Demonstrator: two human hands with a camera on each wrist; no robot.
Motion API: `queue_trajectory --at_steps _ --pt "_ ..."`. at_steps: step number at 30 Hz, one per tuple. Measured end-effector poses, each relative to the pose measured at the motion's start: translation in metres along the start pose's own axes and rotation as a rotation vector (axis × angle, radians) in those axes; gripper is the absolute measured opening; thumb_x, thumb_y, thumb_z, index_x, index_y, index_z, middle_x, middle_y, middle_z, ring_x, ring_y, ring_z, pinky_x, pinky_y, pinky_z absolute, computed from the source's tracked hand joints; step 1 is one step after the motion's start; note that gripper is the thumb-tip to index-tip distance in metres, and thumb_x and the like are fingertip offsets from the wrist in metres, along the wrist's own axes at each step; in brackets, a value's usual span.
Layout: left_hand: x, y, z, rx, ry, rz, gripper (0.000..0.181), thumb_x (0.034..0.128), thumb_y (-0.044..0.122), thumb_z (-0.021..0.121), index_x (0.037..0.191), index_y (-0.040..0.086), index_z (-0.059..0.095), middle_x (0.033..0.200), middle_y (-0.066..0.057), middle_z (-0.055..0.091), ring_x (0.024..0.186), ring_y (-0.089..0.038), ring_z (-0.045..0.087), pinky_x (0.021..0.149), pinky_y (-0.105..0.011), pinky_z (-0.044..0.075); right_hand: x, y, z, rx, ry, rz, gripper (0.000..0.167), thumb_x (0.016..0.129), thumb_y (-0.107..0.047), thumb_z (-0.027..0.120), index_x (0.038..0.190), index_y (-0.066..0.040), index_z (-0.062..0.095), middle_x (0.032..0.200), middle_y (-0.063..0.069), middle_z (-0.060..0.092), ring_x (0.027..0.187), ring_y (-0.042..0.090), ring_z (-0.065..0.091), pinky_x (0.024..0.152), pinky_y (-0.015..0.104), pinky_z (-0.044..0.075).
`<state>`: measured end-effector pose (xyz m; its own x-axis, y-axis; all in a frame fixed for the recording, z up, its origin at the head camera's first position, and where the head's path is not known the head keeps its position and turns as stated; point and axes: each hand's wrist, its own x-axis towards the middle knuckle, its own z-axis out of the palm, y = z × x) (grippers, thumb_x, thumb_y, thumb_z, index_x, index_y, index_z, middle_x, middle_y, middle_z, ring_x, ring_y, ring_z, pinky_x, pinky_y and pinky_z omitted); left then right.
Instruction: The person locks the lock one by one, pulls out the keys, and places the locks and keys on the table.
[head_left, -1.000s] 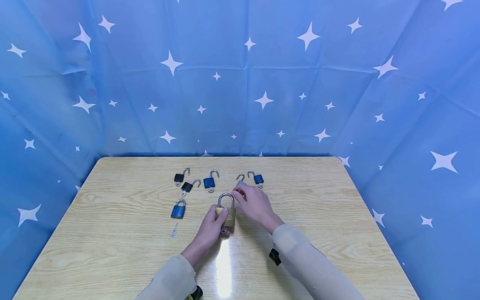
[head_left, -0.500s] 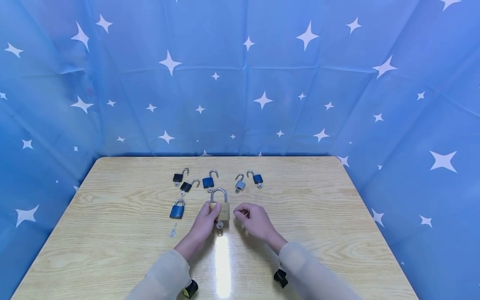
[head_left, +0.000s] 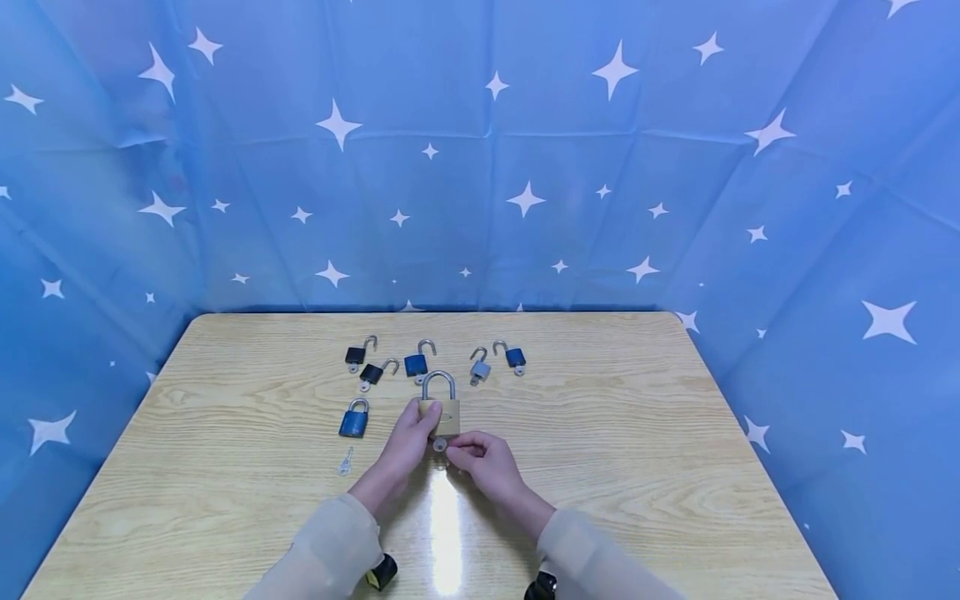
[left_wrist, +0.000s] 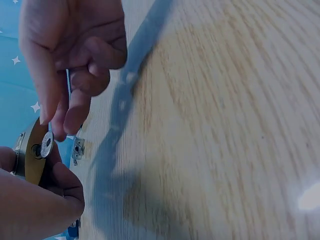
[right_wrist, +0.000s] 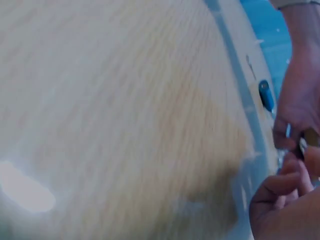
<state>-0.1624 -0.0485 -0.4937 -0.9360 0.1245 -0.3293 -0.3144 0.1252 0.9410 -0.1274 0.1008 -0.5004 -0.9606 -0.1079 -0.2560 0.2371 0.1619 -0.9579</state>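
Note:
My left hand (head_left: 405,442) grips a large brass padlock (head_left: 450,418) by its body, thumb on the front face. Its steel shackle points up and looks seated. A key (head_left: 440,446) sticks out of the lock's bottom, and its round head (left_wrist: 47,145) shows closely in the left wrist view. Beside that head is my right hand (head_left: 491,467), thumb and forefinger extended near the key and the other fingers loosely bent. In the left wrist view a small gap shows between the right thumb (left_wrist: 44,107) and the key. The right wrist view hides most of the lock.
A closed blue padlock (head_left: 353,422) lies on the left, with a loose key (head_left: 346,462) nearer me. Behind are several padlocks with raised shackles: black (head_left: 356,355), blue (head_left: 416,365), pale blue (head_left: 480,370). A starry blue curtain (head_left: 480,167) hangs behind the wooden table (head_left: 637,467).
My right hand has come back from the pale blue padlock toward me, then left to the brass lock's key. The left hand has shifted the brass padlock slightly left and away.

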Motion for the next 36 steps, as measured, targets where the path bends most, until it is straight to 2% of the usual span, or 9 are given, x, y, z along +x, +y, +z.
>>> queue_trajectory --at_steps 4,8,12,17,21,25,36 --pt "0.001 0.001 0.003 -0.004 0.010 0.006 0.036 0.1046 0.037 0.040 0.122 0.006 0.047 0.119 -0.014 0.056 0.111 -0.026 0.052 0.093 -0.032 0.038 -0.001 0.003 0.008 0.122 0.046 0.054 0.027 0.090 -0.017 0.070 0.107 0.004 0.067 0.091 0.002 0.072 0.078 0.007 0.062 0.068 0.022 0.051" --pt "0.002 0.001 0.005 -0.006 0.021 0.006 0.033 0.1047 0.034 0.041 0.121 0.006 0.048 0.115 -0.011 0.058 0.108 -0.024 0.053 0.091 -0.030 0.038 0.000 0.008 0.014 0.200 0.103 0.106 0.027 0.089 -0.019 0.071 0.107 0.000 0.067 0.086 -0.005 0.070 0.075 0.006 0.061 0.059 0.019 0.045" --pt "0.002 0.001 0.007 -0.018 0.024 0.013 0.034 0.1045 0.035 0.041 0.121 0.006 0.048 0.117 -0.012 0.058 0.111 -0.025 0.053 0.093 -0.030 0.037 0.000 0.011 0.018 0.242 0.144 0.124 0.027 0.089 -0.021 0.072 0.107 -0.002 0.067 0.082 -0.010 0.068 0.071 0.004 0.059 0.053 0.018 0.039" --pt "0.002 -0.001 0.008 -0.024 0.019 0.017 0.037 0.1044 0.036 0.041 0.123 0.005 0.047 0.117 -0.013 0.058 0.111 -0.025 0.052 0.094 -0.031 0.037 0.000 0.011 0.021 0.250 0.160 0.118 0.025 0.089 -0.022 0.071 0.105 -0.003 0.067 0.083 -0.007 0.070 0.071 0.005 0.060 0.053 0.018 0.039" --pt "0.003 0.001 0.008 -0.028 0.026 0.014 0.037 0.1041 0.038 0.042 0.121 0.005 0.047 0.113 -0.011 0.057 0.105 -0.022 0.052 0.088 -0.028 0.038 0.000 0.009 0.022 0.243 0.179 0.093 0.025 0.088 -0.021 0.073 0.103 -0.002 0.068 0.084 -0.005 0.071 0.076 0.007 0.062 0.062 0.018 0.046" --pt "0.004 0.003 0.009 -0.039 0.040 0.019 0.037 0.1042 0.037 0.041 0.119 0.004 0.048 0.112 -0.014 0.057 0.104 -0.025 0.052 0.085 -0.027 0.039 0.001 0.006 0.022 0.225 0.200 0.076 0.024 0.086 -0.020 0.074 0.101 -0.002 0.069 0.083 -0.003 0.071 0.077 0.008 0.063 0.069 0.021 0.050" --pt "0.006 0.002 0.012 -0.048 0.068 0.026 0.035 0.1049 0.033 0.041 0.119 0.002 0.049 0.111 -0.017 0.058 0.103 -0.028 0.053 0.085 -0.027 0.039 0.002 0.006 0.022 0.168 0.217 0.082 0.024 0.085 -0.023 0.075 0.098 -0.004 0.068 0.078 -0.006 0.069 0.071 0.008 0.060 0.061 0.020 0.046"
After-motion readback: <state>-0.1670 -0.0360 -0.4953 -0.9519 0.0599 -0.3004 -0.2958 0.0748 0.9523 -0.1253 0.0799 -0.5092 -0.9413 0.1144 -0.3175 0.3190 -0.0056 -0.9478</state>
